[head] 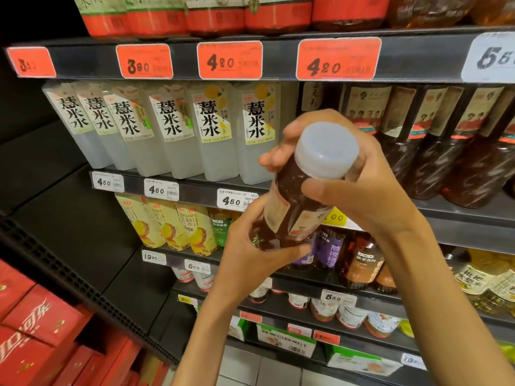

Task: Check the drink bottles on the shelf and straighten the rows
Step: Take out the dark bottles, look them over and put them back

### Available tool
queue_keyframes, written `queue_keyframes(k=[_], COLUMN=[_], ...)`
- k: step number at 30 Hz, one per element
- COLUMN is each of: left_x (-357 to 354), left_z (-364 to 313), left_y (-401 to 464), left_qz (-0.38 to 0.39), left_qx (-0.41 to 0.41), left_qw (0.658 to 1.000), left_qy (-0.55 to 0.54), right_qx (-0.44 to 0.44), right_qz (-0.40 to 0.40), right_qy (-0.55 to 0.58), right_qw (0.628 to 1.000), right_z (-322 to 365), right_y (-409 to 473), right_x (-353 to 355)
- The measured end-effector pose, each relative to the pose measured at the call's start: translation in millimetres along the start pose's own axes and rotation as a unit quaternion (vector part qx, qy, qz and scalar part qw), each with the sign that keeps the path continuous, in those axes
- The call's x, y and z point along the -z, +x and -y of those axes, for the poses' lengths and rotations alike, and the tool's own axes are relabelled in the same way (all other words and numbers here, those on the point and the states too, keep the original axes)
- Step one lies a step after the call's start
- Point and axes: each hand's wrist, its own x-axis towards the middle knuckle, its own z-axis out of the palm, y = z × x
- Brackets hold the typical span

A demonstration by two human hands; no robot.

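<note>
A dark tea bottle (295, 201) with a white cap and a beige label is held off the shelf in front of me, tilted with its cap toward the camera. My right hand (359, 185) grips its neck just under the cap. My left hand (250, 246) holds its base from below. Behind it, on the second shelf (459, 213), stands a row of matching dark bottles (434, 140) to the right. A row of clear square bottles (167, 129) with white labels stands to the left.
Red-labelled bottles (217, 18) fill the top shelf above orange price tags (230, 61). Yellow juice bottles (170, 224) and purple and brown tea bottles (348, 257) sit on lower shelves. Red drink cartons (36, 330) are stacked at the lower left.
</note>
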Motion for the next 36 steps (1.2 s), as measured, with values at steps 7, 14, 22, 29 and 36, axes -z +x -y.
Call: queue_keyframes(k=[7, 14, 22, 29, 36], left_x=[-1, -7, -17, -19, -26], left_z=[-6, 0, 0, 7, -2], left_y=[-9, -7, -9, -6, -1], left_qz=[0.12, 0.059, 0.066, 0.023, 0.001], left_qx=[0.036, 0.103, 0.174, 0.192, 0.086], left_qw=[0.989, 0.988, 0.934, 0.958, 0.99], left_qy=[-0.081, -0.1, -0.305, -0.211, -0.113], right_qx=[-0.118, -0.14, -0.187, -0.186, -0.122], right_qz=[0.037, -0.2, -0.175, -0.209, -0.185], right_qy=[0.29, 0.11, 0.212, 0.169, 0.122], right_qw=[0.949, 0.963, 0.943, 0.945, 0.967], right_z=[-4, 0, -6, -16, -8], right_y=[23, 26, 24, 25, 29], right_x=[-3, -2, 0, -2, -7])
